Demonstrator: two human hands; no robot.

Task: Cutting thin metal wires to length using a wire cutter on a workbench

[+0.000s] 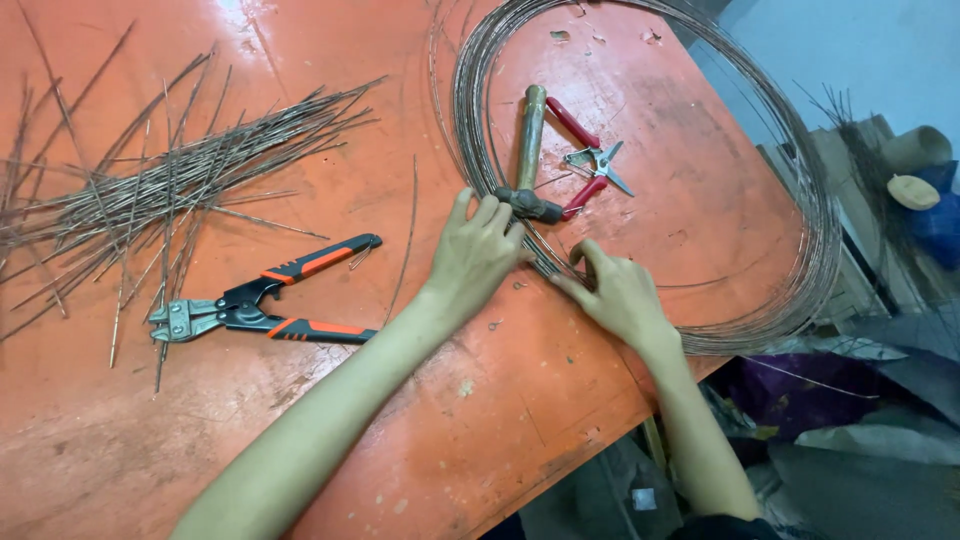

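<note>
A large coil of grey steel wire (800, 200) lies on the orange table (480, 420) and overhangs its right edge. My left hand (475, 255) rests fingers-down on the near-left part of the coil, next to the hammer's head. My right hand (615, 290) pinches the wire strands just to the right of it. Inside the coil lie a wooden-handled hammer (530, 140) and red-handled snips (590, 165).
A pile of cut straight wire pieces (170, 185) covers the table's left side. Black-and-orange bolt cutters (265, 305) lie below it. One loose wire piece (405, 240) lies between them and my hand. Clutter and bags sit off the table at the right.
</note>
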